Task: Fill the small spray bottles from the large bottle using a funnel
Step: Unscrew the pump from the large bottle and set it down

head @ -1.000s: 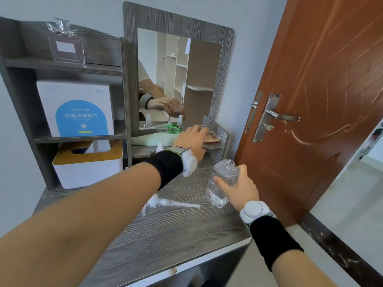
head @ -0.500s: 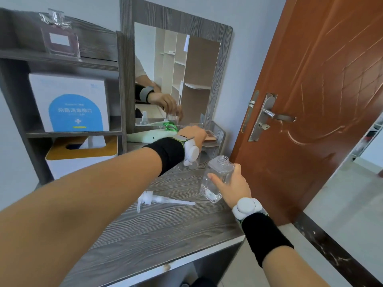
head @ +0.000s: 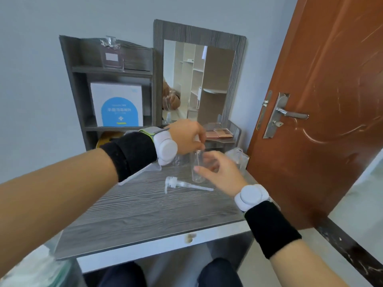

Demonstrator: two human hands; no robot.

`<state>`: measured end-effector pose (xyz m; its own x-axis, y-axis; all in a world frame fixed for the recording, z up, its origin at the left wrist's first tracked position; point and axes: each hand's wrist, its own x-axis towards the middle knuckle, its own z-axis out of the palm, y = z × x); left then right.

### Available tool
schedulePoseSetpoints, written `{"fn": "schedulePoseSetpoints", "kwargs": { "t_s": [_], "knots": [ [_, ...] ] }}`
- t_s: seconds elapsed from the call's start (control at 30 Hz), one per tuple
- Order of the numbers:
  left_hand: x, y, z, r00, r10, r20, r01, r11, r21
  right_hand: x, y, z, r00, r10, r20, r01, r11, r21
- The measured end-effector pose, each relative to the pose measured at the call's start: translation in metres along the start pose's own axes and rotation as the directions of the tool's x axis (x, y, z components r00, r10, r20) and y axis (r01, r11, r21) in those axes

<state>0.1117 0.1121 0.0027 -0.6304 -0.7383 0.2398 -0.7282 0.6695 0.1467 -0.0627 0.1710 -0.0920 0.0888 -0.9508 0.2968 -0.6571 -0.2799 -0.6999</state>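
Grey wood-grain table (head: 145, 214) carries 1 clear small spray bottle (head: 197, 172), upright near the back edge. The left hand (head: 186, 137) is above it, fingers curled together on the bottle's top — pinching it there. The right hand (head: 223, 175) sits beside the bottle's lower body, thumb and fingers apart and loosely curved; blur hides whether they touch it. The large bottle (head: 238, 158) stands just behind the right hand, and 1 white pump (head: 180, 184) lies flat in front.
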Motion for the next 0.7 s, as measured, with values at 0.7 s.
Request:
{"fn": "schedulePoseSetpoints", "kwargs": {
  "t_s": [0.7],
  "knots": [
    [-0.074, -0.039, 0.055, 0.970, -0.240, 0.046, 0.234, 0.967, 0.105, -0.017, 0.009, 0.122, 0.993, -0.087, 0.079, 0.084, 0.996, 0.042]
  ]
}}
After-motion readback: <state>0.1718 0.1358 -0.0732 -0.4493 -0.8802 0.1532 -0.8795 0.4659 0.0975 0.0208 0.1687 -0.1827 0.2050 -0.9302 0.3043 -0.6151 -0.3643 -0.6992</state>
